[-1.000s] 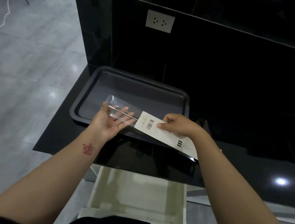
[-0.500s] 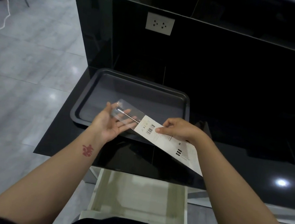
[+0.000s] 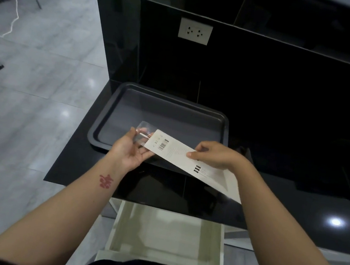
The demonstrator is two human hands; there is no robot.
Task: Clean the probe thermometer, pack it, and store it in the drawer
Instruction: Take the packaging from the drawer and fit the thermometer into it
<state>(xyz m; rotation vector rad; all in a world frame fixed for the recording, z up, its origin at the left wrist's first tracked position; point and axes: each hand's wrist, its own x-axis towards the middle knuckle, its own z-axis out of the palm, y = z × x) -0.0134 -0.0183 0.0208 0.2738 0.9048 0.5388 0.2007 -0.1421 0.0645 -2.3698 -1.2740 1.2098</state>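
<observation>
A clear plastic tray (image 3: 144,128) with the thin metal probe thermometer (image 3: 145,135) inside pokes out of a long white card sleeve (image 3: 180,155) printed with a barcode. My left hand (image 3: 131,151) cups the clear end from below, palm up. My right hand (image 3: 215,154) pinches the sleeve near its middle. The package is held slanted above the black counter, over the near edge of a dark baking tray (image 3: 225,125). Most of the probe is hidden inside the sleeve. An open white drawer (image 3: 168,235) sits below the counter edge.
The glossy black counter (image 3: 293,202) runs to the right, backed by a black wall panel with a white power socket (image 3: 195,31). Grey tiled floor (image 3: 30,103) lies to the left, with chair legs and a white cable at the far left.
The clear tray has slid further into the white sleeve, so less of it and of the probe shows. My hands have come closer together.
</observation>
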